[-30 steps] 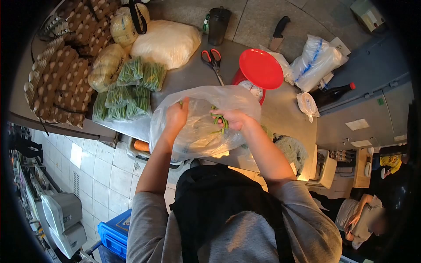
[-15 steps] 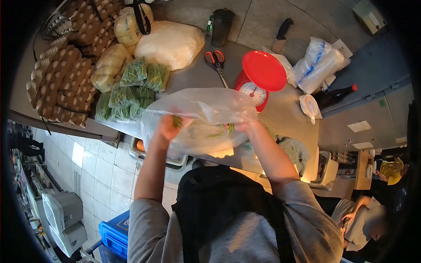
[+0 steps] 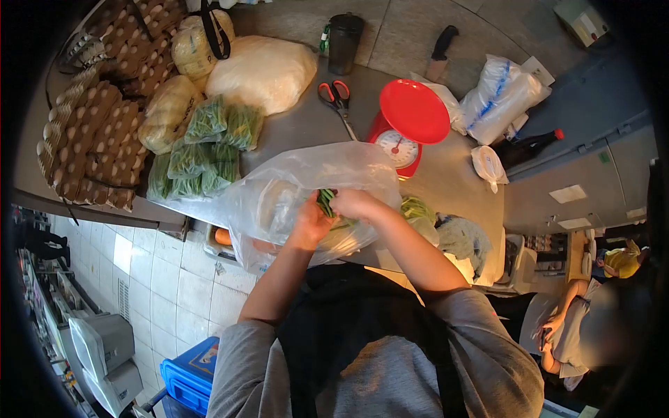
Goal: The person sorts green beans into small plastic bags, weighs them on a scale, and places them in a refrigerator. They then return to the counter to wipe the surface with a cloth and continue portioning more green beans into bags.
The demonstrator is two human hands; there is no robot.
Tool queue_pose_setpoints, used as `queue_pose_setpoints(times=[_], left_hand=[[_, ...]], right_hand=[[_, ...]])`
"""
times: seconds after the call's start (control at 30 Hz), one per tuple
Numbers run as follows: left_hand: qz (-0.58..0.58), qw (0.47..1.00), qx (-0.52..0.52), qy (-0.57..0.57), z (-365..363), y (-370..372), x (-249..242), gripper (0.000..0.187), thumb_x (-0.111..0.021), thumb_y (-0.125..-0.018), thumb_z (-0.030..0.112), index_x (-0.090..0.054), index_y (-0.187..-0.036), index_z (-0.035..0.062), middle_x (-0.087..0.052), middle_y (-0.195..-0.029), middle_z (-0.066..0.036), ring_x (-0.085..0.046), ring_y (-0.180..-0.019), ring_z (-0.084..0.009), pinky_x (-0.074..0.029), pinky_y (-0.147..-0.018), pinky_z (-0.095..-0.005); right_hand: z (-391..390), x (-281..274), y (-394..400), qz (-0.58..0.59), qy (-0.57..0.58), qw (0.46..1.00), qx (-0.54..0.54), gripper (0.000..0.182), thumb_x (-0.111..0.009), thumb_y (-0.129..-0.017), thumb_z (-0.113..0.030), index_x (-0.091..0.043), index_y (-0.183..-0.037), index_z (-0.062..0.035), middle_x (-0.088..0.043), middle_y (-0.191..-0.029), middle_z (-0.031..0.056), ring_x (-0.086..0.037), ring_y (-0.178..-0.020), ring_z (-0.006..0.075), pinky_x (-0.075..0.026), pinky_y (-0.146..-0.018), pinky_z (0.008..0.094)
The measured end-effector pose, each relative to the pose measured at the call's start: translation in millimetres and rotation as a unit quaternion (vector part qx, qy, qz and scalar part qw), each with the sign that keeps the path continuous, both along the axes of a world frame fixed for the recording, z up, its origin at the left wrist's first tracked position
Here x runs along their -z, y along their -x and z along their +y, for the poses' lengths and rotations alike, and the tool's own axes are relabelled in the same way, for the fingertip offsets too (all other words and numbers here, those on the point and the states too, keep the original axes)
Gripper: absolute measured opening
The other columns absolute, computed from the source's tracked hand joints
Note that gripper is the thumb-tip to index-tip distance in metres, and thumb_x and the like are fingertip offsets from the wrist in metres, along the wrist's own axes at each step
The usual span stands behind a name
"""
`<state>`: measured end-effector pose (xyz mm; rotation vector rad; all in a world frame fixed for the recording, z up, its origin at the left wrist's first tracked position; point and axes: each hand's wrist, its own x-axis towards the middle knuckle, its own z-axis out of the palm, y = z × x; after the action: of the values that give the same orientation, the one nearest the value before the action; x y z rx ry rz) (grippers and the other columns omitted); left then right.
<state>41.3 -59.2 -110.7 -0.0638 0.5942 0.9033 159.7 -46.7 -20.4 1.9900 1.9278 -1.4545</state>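
A large clear plastic bag (image 3: 268, 182) lies spread at the near edge of the metal counter, its opening towards me. My left hand (image 3: 313, 221) is closed round a small bunch of green beans (image 3: 325, 200), held upright at the bag's mouth. Pressed against the same bunch are the closed fingers of my right hand (image 3: 354, 204). More loose beans (image 3: 414, 209) lie to the right of the bag, partly behind my right forearm. Small filled bags of green vegetables (image 3: 197, 159) are piled to the left.
Behind the bag stand a red dial scale (image 3: 397, 150), scissors (image 3: 338, 104) and a black cup (image 3: 345, 42). Stacked egg trays (image 3: 94, 143) fill the left end. A knife (image 3: 440, 52) lies at the back, and a grey cloth (image 3: 463, 240) at right. A person (image 3: 557, 327) is at lower right.
My hands were apart, each with some beans. The left hand has moved right and the right hand left, so they now meet on one bunch. The bag's near side has sagged lower.
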Motion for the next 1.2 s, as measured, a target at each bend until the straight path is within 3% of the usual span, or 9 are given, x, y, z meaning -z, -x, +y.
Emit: queue_pose_setpoints(times=[0.1, 0.13, 0.27, 0.43, 0.6, 0.7, 0.9, 1.1, 1.2], left_hand=[[0.042, 0.997, -0.029, 0.05, -1.3, -5.0, -21.4, 0.038, -0.03, -0.097, 0.032, -0.054, -0.107, 0.0045, -0.06, -0.104, -0.008, -0.056, -0.095, -0.0219, -0.045, -0.083, -0.0342], [0.049, 0.996, -0.035, 0.069, -2.2, -7.4, -27.1, 0.038, -0.031, -0.097, 0.032, -0.054, -0.108, 0.0043, -0.06, -0.107, -0.008, -0.056, -0.1, -0.0219, -0.044, -0.087, -0.0339], [0.06, 0.997, -0.027, -0.031, 1.4, -7.4, -15.1, 0.03, -0.037, -0.095, 0.025, -0.052, -0.112, 0.0042, -0.058, -0.112, -0.01, -0.054, -0.104, -0.0226, -0.042, -0.093, -0.0369], [0.003, 0.998, -0.034, -0.052, -0.6, -7.7, -18.7, 0.027, -0.044, -0.094, 0.022, -0.052, -0.113, 0.0052, -0.059, -0.102, -0.008, -0.057, -0.094, -0.0211, -0.047, -0.086, -0.0359], [0.0, 0.978, 0.2, -0.067, -30.7, -1.0, -67.0, 0.023, -0.047, -0.093, 0.019, -0.052, -0.11, 0.0036, -0.052, -0.083, -0.005, -0.053, -0.078, -0.0188, -0.048, -0.075, -0.0356], [-0.007, 0.966, 0.255, -0.05, -51.4, -2.6, -91.4, 0.016, -0.049, -0.092, 0.017, -0.054, -0.1, 0.0036, -0.053, -0.082, -0.006, -0.054, -0.077, -0.0173, -0.05, -0.073, -0.0342], [0.047, 0.924, 0.364, -0.109, -83.2, 1.6, -88.2, 0.014, -0.055, -0.089, 0.016, -0.054, -0.097, 0.0043, -0.055, -0.085, -0.006, -0.057, -0.079, -0.0175, -0.052, -0.075, -0.0339], [0.026, 0.906, 0.387, -0.17, -81.3, -16.6, -133.8, 0.014, -0.052, -0.091, 0.02, -0.048, -0.098, 0.0088, -0.05, -0.08, -0.003, -0.05, -0.072, -0.0136, -0.044, -0.058, -0.026], [0.016, 0.889, 0.431, -0.157, -76.8, -39.7, -141.8, 0.012, -0.049, -0.093, 0.021, -0.047, -0.094, 0.009, -0.046, -0.076, -0.002, -0.045, -0.067, -0.0114, -0.039, -0.053, -0.0226]], right_hand=[[-17.5, -28.2, 4.8, -0.023, -0.092, 0.995, 0.01, 0.03, -0.044, -0.079, -0.017, -0.059, -0.098, 0.0014, -0.059, -0.098, 0.0266, -0.058, -0.093, 0.0393, -0.046, -0.079, 0.0449], [-22.7, -4.8, 6.3, 0.011, -0.221, 0.975, 0.007, 0.029, -0.043, -0.079, -0.012, -0.058, -0.1, 0.0011, -0.06, -0.094, 0.0255, -0.059, -0.09, 0.0401, -0.045, -0.08, 0.0461], [-42.9, 22.9, 18.9, -0.013, -0.298, 0.954, -0.016, 0.032, -0.042, -0.076, -0.004, -0.057, -0.105, -0.0005, -0.06, -0.093, 0.0251, -0.057, -0.093, 0.0395, -0.044, -0.084, 0.0454], [-36.9, -23.3, -9.5, 0.095, -0.182, 0.974, 0.091, 0.019, -0.046, -0.081, -0.01, -0.059, -0.093, -0.0018, -0.062, -0.09, 0.0181, -0.06, -0.085, 0.0287, -0.047, -0.073, 0.0398], [-12.6, 4.9, -41.9, 0.282, -0.113, 0.916, 0.261, 0.021, -0.048, -0.085, -0.017, -0.065, -0.09, -0.0049, -0.063, -0.086, 0.0097, -0.059, -0.069, 0.0169, -0.047, -0.062, 0.0326], [-24.0, 3.5, -44.5, 0.334, 0.069, 0.919, 0.199, 0.024, -0.049, -0.088, -0.023, -0.064, -0.098, -0.0068, -0.063, -0.088, 0.0073, -0.057, -0.06, 0.0131, -0.046, -0.054, 0.0295], [-80.5, -67.0, -42.6, 0.382, 0.202, 0.898, 0.087, 0.033, -0.051, -0.091, -0.019, -0.052, -0.119, -0.0037, -0.059, -0.098, 0.0083, -0.058, -0.066, 0.0136, -0.049, -0.062, 0.0239], [-149.7, -66.9, -97.0, 0.229, -0.366, 0.891, 0.14, 0.035, -0.059, -0.081, -0.002, -0.049, -0.114, -0.0026, -0.054, -0.105, 0.0127, -0.057, -0.088, 0.0184, -0.048, -0.073, 0.0323], [-162.0, -68.4, -126.8, -0.1, -0.447, 0.85, 0.26, 0.04, -0.068, -0.071, -0.006, -0.049, -0.105, -0.0031, -0.057, -0.092, 0.0137, -0.058, -0.079, 0.0258, -0.047, -0.067, 0.0341]])
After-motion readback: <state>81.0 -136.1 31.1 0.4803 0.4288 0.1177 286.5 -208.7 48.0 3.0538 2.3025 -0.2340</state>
